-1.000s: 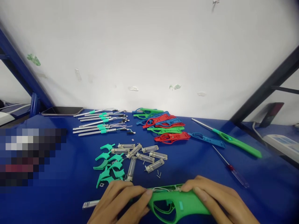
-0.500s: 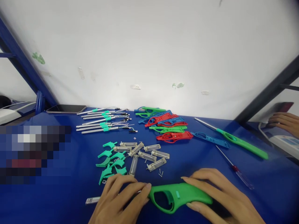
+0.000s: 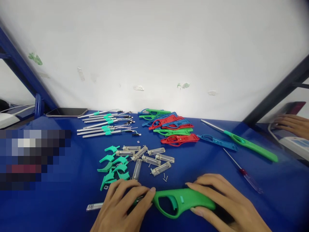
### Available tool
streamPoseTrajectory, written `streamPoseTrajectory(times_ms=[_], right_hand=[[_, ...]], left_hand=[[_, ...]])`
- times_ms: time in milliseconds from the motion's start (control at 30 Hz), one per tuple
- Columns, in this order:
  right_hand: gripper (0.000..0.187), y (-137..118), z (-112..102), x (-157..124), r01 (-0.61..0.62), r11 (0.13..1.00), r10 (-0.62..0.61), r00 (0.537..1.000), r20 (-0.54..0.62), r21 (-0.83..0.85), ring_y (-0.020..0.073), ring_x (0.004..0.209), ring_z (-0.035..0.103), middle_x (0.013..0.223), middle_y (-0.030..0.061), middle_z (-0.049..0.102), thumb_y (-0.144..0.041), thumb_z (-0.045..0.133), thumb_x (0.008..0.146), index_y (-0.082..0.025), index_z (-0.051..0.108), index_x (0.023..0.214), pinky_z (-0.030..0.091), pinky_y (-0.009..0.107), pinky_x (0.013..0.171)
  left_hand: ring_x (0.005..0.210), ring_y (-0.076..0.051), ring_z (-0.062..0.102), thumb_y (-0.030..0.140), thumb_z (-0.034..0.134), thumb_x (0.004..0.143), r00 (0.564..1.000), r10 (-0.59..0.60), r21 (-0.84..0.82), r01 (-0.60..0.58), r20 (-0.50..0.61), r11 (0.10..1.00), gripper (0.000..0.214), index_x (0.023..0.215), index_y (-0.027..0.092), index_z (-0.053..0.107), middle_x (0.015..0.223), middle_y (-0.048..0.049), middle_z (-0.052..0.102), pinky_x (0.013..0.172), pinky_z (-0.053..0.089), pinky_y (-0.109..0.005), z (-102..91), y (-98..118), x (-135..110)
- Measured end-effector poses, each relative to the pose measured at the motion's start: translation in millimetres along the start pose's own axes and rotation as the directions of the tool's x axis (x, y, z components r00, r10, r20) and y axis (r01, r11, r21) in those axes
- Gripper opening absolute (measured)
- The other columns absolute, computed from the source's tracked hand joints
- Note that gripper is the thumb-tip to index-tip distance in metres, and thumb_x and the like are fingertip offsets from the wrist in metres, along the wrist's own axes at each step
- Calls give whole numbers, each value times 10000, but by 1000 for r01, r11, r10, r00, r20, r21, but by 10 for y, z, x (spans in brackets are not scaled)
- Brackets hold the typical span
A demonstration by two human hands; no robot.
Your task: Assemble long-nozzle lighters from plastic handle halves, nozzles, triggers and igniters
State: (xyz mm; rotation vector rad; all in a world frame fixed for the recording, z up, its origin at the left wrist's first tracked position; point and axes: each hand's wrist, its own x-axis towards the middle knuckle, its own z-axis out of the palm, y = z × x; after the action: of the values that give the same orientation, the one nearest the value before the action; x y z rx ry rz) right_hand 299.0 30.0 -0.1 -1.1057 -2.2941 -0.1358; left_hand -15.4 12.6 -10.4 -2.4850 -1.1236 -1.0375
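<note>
A utility lighter with a green handle (image 3: 185, 199) is held level between both hands, low in the view. My left hand (image 3: 123, 206) is closed around its front end, where the handle meets the metal tube (image 3: 95, 206); the tube's tip pokes out to the left. My right hand (image 3: 224, 203) is closed on the rear of the handle, thumb on the near side and fingers along the far side. Inside the handle's loop shows a teal trigger (image 3: 173, 203). Just beyond my left hand lie several loose teal triggers (image 3: 106, 167) and clear fuel tanks (image 3: 161, 169).
Metal tubes with wires (image 3: 96, 130) lie at the back left, near a phone (image 3: 67, 112). Red, green and blue handle shells (image 3: 180, 139) are piled mid-back. A whole lighter (image 3: 253, 149), a screwdriver (image 3: 251, 181) and small screws (image 3: 165, 177) lie rightward. Another person's hand (image 3: 292, 124) appears far right.
The lighter and both hands have shifted very slightly left. More of the teal trigger shows inside the handle's loop. Both hands keep their hold, and the camera view has moved a little.
</note>
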Motion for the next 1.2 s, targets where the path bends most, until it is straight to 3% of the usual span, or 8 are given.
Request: streamPoseTrajectory(times_ms=[367,633,800,933,1033,1067,1200], right_hand=[[324,2,5,-31,-49,998,48,998,35,35,188,914,841,1071,2,834,-552,756,980,-377,829,1243,694,224,820],[305,-21,14,-34,-101,991,98,995,35,90,167,912,845,1078,8,826,-542,766,976,-384,841,1226,669,167,821],[310,-48,27,-58,-147,983,142,988,59,110,161,917,844,1085,9,821,-516,785,965,-399,835,1248,660,153,818],[330,-55,30,-85,-177,979,170,983,72,97,178,929,840,1111,16,815,-535,782,962,-427,823,1272,676,183,802],[340,-57,26,-108,-206,972,197,976,91,111,176,950,836,1137,16,802,-534,768,975,-439,807,1299,677,186,808],[345,-54,28,-114,-211,971,200,975,101,115,174,960,834,1142,13,799,-531,770,974,-445,801,1308,675,183,817],[377,-27,55,-130,-195,975,185,978,95,110,171,977,832,1139,5,798,-551,805,940,-451,800,1304,664,173,847]], left_hand=[[945,-130,749,227,461,1174,1000,-6,4,6,1,1000,345,1187,266,803,1000,44,824,872,562,-237,-11,23,18],[960,-126,728,328,407,1201,1000,-1,9,1,18,1000,391,1209,277,795,999,47,820,883,535,-233,27,48,6],[965,-155,707,368,365,1207,994,-89,-31,87,-61,996,432,1232,292,789,966,24,807,883,520,-288,82,73,-25],[935,-150,726,356,442,1190,999,14,-13,-14,47,1000,359,1257,284,788,977,33,819,845,540,-272,10,43,29],[985,-161,717,295,402,1195,999,-28,-40,30,47,999,385,1305,293,771,1007,22,813,887,532,-286,27,52,-23],[1003,-177,703,285,367,1198,996,-87,-55,86,-7,995,417,1317,294,766,1010,4,802,910,522,-311,55,62,-64],[1084,-219,664,214,366,1176,992,-119,-121,124,51,985,434,1463,308,678,1107,-26,775,957,505,-367,181,95,-235]])
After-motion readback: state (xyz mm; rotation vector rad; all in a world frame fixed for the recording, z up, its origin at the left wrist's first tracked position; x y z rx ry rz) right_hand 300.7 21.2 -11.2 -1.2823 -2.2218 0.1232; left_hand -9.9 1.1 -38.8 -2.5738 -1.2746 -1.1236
